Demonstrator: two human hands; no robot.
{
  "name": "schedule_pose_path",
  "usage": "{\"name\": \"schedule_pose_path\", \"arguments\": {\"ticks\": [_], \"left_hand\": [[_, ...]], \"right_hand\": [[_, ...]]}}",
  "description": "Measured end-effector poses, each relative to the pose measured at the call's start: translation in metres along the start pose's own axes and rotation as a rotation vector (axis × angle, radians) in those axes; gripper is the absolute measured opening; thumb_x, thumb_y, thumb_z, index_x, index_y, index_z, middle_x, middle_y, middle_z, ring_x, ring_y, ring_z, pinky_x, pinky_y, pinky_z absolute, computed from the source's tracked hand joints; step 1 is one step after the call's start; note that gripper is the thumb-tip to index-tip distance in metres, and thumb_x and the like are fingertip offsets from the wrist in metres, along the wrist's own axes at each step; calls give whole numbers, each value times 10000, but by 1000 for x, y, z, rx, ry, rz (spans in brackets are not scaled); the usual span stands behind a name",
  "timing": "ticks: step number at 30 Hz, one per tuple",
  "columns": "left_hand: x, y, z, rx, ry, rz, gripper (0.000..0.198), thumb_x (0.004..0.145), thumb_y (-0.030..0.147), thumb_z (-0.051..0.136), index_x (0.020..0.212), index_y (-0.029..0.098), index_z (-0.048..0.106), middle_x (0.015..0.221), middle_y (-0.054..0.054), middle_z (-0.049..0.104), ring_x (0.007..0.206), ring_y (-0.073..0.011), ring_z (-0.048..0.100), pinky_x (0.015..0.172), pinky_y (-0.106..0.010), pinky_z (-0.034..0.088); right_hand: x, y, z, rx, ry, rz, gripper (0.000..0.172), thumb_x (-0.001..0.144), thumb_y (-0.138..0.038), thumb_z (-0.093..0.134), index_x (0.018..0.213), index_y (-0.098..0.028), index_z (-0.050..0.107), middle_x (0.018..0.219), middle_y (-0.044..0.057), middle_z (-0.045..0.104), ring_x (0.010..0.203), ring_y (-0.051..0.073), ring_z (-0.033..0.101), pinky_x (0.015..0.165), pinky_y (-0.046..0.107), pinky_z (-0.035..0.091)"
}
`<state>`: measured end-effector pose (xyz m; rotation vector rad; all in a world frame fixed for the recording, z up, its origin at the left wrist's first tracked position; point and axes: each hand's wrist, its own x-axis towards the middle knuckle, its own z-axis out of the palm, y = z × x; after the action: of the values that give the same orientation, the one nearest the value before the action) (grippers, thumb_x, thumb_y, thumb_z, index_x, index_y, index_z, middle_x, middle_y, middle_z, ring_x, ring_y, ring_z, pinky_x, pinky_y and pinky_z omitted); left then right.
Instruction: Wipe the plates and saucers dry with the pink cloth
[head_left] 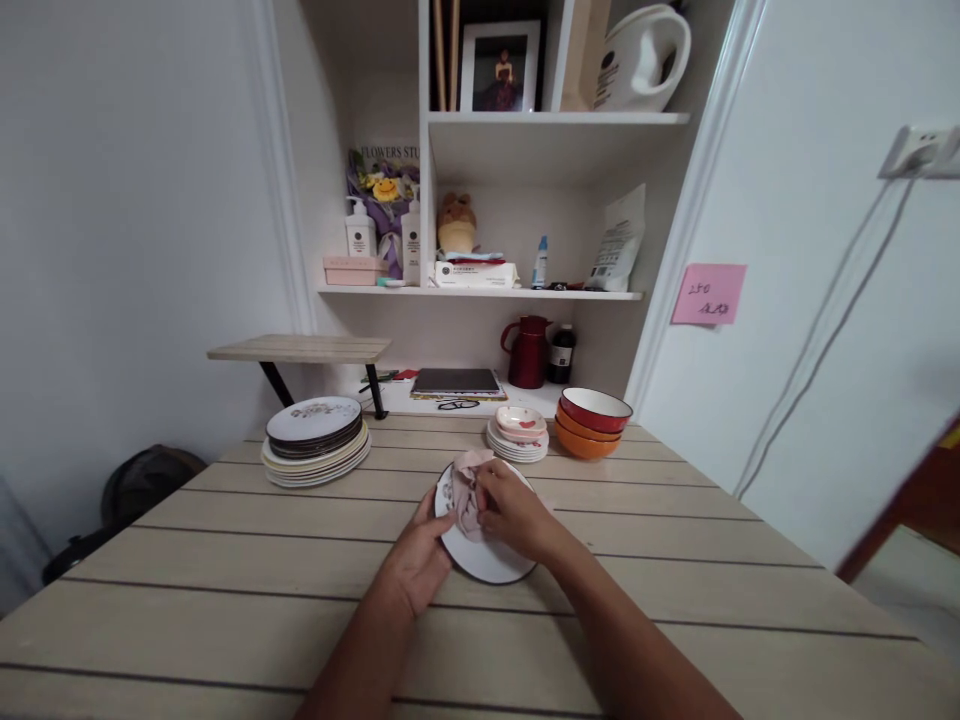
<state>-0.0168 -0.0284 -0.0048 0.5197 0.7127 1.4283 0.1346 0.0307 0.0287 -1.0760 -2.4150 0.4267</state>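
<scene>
A white plate (487, 560) with a dark rim and a printed pattern is in front of me, above or on the slatted table. Its left edge is gripped by my left hand (420, 550), thumb over the rim and fingers hidden beneath. My right hand (517, 510) pinches a crumpled pale pink cloth (469, 490) that lies against the plate's upper face. The cloth covers part of the pattern.
Stacked plates (315, 440) stand at the left by a small raised shelf (300, 348). Behind my hands are small dishes (517, 440) and stacked bowls (589, 430). Farther back sit a laptop (456, 381), glasses (458, 405) and a red jug (528, 352).
</scene>
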Motion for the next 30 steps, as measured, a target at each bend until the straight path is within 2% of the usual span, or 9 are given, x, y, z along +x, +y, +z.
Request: {"name": "schedule_pose_path", "arguments": {"ticks": [2, 4, 6, 8, 13, 17, 23, 27, 30], "left_hand": [[1, -1, 0, -19, -11, -2, 594, 704, 4, 657, 1246, 224, 558, 1137, -87, 701, 993, -213, 673, 926, -334, 491], [2, -2, -1, -42, -21, -4, 594, 702, -15, 640, 1245, 215, 569, 1145, -93, 699, 1029, -225, 662, 959, -349, 477], [4, -4, -2, -53, -23, -8, 594, 707, -23, 624, 1258, 194, 570, 1126, -108, 706, 1050, -238, 656, 979, -359, 468], [5, -4, -3, -58, -21, -10, 605, 713, -25, 612, 1280, 178, 559, 1116, -118, 709, 1062, -244, 652, 993, -360, 460], [5, -4, -4, -56, 0, -24, 655, 709, -18, 622, 1325, 181, 524, 1139, -127, 702, 1036, -247, 668, 992, -366, 471], [5, -2, -4, -68, 13, -13, 688, 699, -13, 635, 1340, 201, 505, 1129, -123, 706, 992, -247, 686, 962, -371, 496], [5, -3, -4, -42, 24, -24, 654, 695, -2, 637, 1312, 186, 526, 1058, -118, 731, 940, -245, 701, 920, -375, 516], [4, -3, -4, -53, 10, -21, 681, 677, -3, 646, 1313, 206, 526, 1098, -109, 720, 965, -242, 694, 926, -362, 509], [4, -3, -4, -47, 9, -17, 719, 671, -9, 628, 1342, 215, 496, 1141, -114, 705, 992, -244, 685, 939, -368, 500]], "right_hand": [[-2, 0, -1, 3, -49, 18, 232, 686, -129, 592, 912, -184, 590, 1035, 59, 575, 900, 186, 546, 780, 282, 414], [-4, 2, -2, 5, -102, 55, 498, 649, -197, 675, 1133, -211, 559, 1144, 65, 586, 949, 209, 562, 776, 290, 412], [-6, 6, -4, -9, -145, 99, 839, 599, -245, 745, 1366, -282, 407, 1306, 69, 537, 1025, 237, 571, 788, 300, 412], [-6, 10, -5, -52, -182, 155, 1009, 589, -266, 764, 1463, -339, 265, 1366, 68, 512, 1053, 257, 582, 790, 310, 415], [-6, 15, -12, -154, -185, 179, 607, 681, -186, 638, 1276, -291, 576, 1158, 72, 632, 1008, 265, 602, 814, 330, 430], [-7, 8, -15, 142, -41, 42, 370, 708, -169, 602, 1064, -217, 690, 1215, 90, 554, 1047, 226, 574, 918, 317, 432], [-5, -1, -8, 569, -2, 100, 429, 847, -262, 472, 1273, -216, 499, 1140, 43, 632, 1016, 199, 598, 867, 302, 474], [0, 7, -2, 440, 170, 137, 514, 920, -382, 407, 1397, -216, 311, 1320, 88, 552, 1138, 212, 561, 942, 331, 423], [3, 14, -1, 203, 213, 349, 516, 945, -425, 356, 1401, -203, 261, 1184, 123, 629, 1032, 250, 621, 849, 348, 433]]}}
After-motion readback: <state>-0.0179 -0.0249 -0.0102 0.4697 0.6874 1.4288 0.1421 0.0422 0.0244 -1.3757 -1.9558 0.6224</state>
